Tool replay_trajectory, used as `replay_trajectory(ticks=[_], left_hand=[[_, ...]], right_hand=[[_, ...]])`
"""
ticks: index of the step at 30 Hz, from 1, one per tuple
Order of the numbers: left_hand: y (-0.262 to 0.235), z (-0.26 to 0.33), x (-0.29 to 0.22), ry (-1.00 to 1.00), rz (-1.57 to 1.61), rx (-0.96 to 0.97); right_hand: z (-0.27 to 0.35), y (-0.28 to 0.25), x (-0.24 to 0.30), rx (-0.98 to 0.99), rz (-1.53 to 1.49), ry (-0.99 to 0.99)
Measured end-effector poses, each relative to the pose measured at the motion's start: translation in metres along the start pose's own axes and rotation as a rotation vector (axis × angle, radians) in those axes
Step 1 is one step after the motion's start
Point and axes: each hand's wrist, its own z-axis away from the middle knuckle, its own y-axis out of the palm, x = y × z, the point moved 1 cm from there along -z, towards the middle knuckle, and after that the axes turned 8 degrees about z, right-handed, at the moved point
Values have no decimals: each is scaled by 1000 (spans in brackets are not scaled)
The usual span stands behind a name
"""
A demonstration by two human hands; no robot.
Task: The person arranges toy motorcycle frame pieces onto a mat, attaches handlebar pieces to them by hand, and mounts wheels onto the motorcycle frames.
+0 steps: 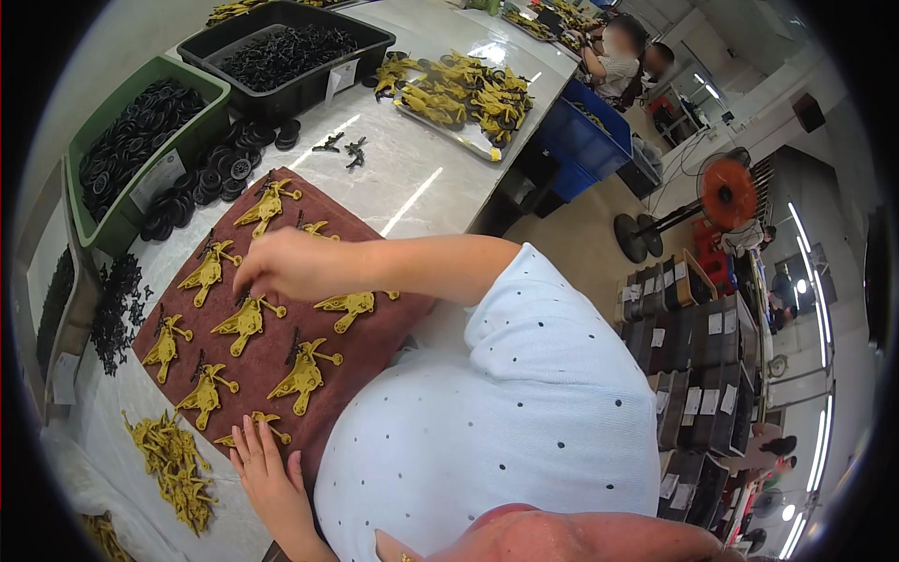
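A brown-red cloth (375,220) lies on the table, with several yellow plastic parts (304,377) spread over it in rows. They look like toy motorbike bodies, and small dark pieces lie at the ends of many. My right hand (295,265) is over the cloth's middle, thumb and fingertips pinched together just above one yellow part (246,325). What the pinch holds, if anything, is hidden. Near the cloth's lower edge, my left hand (267,480) rests with fingers stretched out. Its fingertips partly cover another yellow part (273,426).
Black wheels fill a green bin (217,94) and spill beside it. A black bin (375,39) holds small black parts. Small black pieces (117,304) and a yellow pile (173,464) lie left. A tray (487,152) carries yellow-and-black assemblies. Beyond are a blue crate (585,155) and a fan (726,194).
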Motion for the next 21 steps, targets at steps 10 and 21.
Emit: replay_trajectory(ticks=[10, 21], left_hand=[[-6, 12, 1, -23, 33, -91], [-7, 29, 7, -75, 89, -162]], right_hand=[[4, 54, 25, 11, 197, -220], [-1, 77, 45, 184, 206, -58]])
